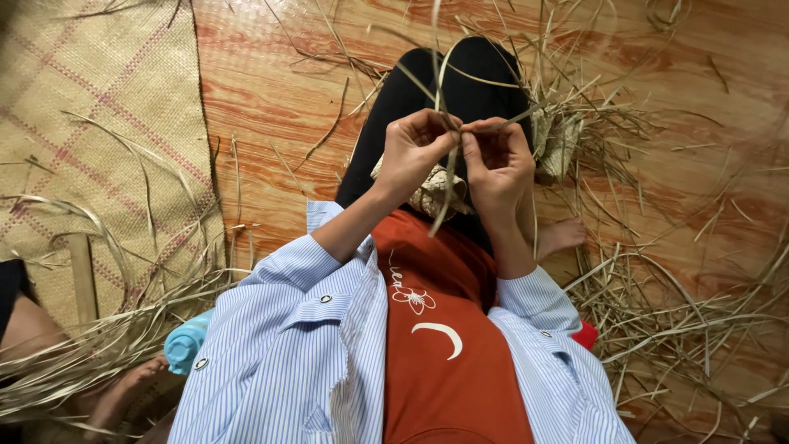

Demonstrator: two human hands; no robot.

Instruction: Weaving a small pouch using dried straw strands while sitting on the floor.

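Note:
My left hand [415,148] and my right hand [496,164] meet in front of me, fingertips pinched together on thin dry grass strands [444,74] that arc upward and hang down between them. Just below the hands, on my lap, rests a small woven straw piece [436,191], partly hidden by my wrists. My legs in black trousers [477,74] stretch out on the floor, and a bare foot [563,236] shows beside my right wrist.
Loose dry straw [657,304] lies scattered at the right and a bundle [107,329] at the left on an orange wood-pattern floor [271,107]. A woven mat [99,123] covers the left. A blue bottle [187,341] sits by my left side. Another person's leg [33,329] shows at far left.

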